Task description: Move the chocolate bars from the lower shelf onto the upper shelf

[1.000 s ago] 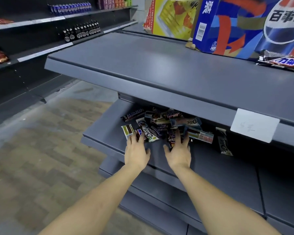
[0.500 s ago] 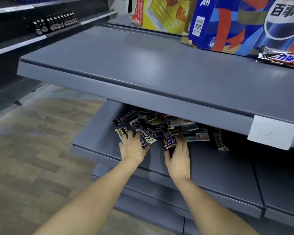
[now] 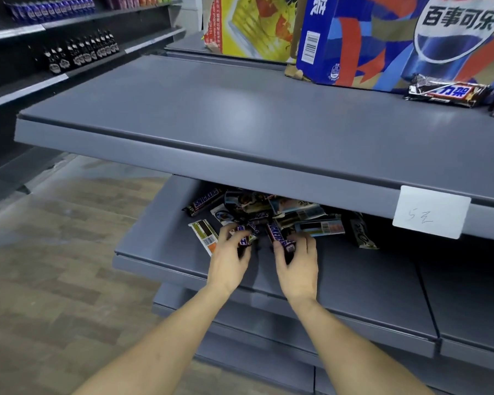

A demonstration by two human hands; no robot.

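Observation:
A heap of chocolate bars [image 3: 285, 212] lies on the grey lower shelf [image 3: 160, 240], partly hidden under the upper shelf [image 3: 240, 115]. My left hand [image 3: 230, 258] curls its fingers round a small dark bar [image 3: 245, 238] at the heap's front. My right hand [image 3: 297, 260] grips the end of a Snickers bar [image 3: 278, 236]. A white-wrapped bar [image 3: 204, 233] lies just left of my left hand. On the upper shelf at the far right lie two chocolate bars [image 3: 445, 91].
A Pepsi carton [image 3: 397, 38] and a yellow box [image 3: 254, 24] stand at the back of the upper shelf. A white price tag [image 3: 431, 212] hangs on its front edge. Dark shelves with bottles [image 3: 80, 52] line the left wall. Wooden floor lies below left.
Both hands have closed on bars at the front of the heap; earlier they lay flat with fingers reaching into it. The camera has shifted slightly.

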